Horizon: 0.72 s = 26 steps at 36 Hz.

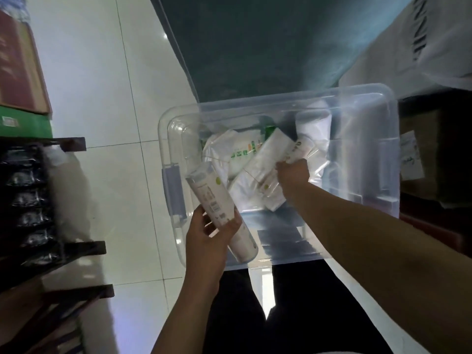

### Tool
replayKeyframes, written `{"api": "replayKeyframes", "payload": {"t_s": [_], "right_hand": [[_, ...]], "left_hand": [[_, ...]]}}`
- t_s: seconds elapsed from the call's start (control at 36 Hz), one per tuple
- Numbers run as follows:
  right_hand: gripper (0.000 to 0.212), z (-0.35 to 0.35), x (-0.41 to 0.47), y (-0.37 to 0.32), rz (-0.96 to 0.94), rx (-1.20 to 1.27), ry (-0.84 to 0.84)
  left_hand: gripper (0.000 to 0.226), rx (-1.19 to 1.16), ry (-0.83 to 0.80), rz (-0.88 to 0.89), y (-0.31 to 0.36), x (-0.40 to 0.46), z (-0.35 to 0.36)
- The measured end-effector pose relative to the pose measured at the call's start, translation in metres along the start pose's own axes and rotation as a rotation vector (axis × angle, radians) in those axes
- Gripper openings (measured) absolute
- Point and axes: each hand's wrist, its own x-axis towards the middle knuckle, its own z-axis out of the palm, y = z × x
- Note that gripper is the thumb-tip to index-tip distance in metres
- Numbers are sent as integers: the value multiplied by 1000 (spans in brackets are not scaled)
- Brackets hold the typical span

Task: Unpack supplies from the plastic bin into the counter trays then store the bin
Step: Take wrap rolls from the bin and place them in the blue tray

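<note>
A clear plastic bin [163, 139] with a grey latch handle sits on the white tiled floor below me. Inside lie several white plastic-wrapped packs, one with green print [238, 152], and a white roll [315, 125] at the back. My left hand [208, 241] grips a long white sleeve pack [213, 198] over the bin's near left corner. My right hand [292, 175] reaches into the bin and grips another wrapped white pack [270, 154] lying slantwise.
A dark shelf rack [33, 190] with wrapped black items stands at the left. Red and green cartons [20, 80] sit beyond it. A cardboard box [421, 154] is at the right, a dark green mat [255, 47] ahead. My dark trousers show below.
</note>
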Motion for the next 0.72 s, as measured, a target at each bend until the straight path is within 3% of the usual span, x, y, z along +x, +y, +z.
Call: {"api": "replayKeyframes", "payload": {"t_s": [0.08,0.17,0.28,0.44,0.53,0.61,0.72], "right_hand": [[52,8,15,0,-6,-231,-11],[45,7,11,-7,-174,-745,-65],[41,8,9,-10,-219,-847,-32],[47,7,-6,-12,-173,-697,-59],[47,12,-23,-29,104,-43,-22],[47,-2,-59,-37,67,98,-85],[50,-42,-114,-44,-162,127,-174]], "left_hand": [[56,-17,26,1,-5,4,3],[55,-34,45,-3,-8,8,2],[58,-46,46,-4,-4,7,-5],[67,-44,26,41,15,-7,-27],[64,-53,28,64,23,-13,-37],[51,-47,13,75,33,-25,-49],[50,-47,-61,74,48,-41,-60]]}}
